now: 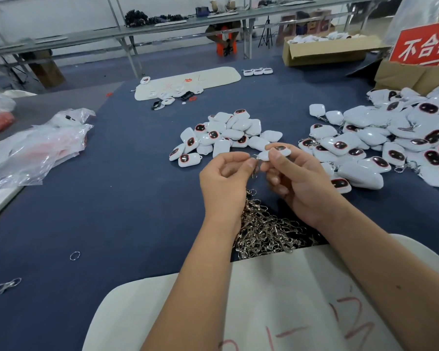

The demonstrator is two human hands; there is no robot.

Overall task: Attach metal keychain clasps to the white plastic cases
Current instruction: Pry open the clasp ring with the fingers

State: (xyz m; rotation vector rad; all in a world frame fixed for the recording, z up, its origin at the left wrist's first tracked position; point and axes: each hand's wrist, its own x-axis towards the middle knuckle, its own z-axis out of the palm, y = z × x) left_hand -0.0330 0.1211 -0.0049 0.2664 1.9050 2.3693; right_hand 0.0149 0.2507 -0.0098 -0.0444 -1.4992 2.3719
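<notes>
Above the blue table my right hand [293,177] pinches a white plastic case [276,153] with a dark oval face. My left hand [224,178] pinches a metal keychain clasp [256,164] at the case's left end; the clasp hangs down between the two hands. Beneath my wrists lies a heap of loose metal clasps [264,230]. A pile of white cases [223,135] sits just beyond my hands. A larger pile of cases with rings and clasps on them [390,143] spreads out at the right.
Crumpled clear plastic bags [41,145] lie at the left. A loose ring [74,256] and a stray clasp [7,285] rest on the blue table near left. A white mat [142,315] lies at the front edge. Cardboard boxes [325,50] and a red sign [423,45] stand far right.
</notes>
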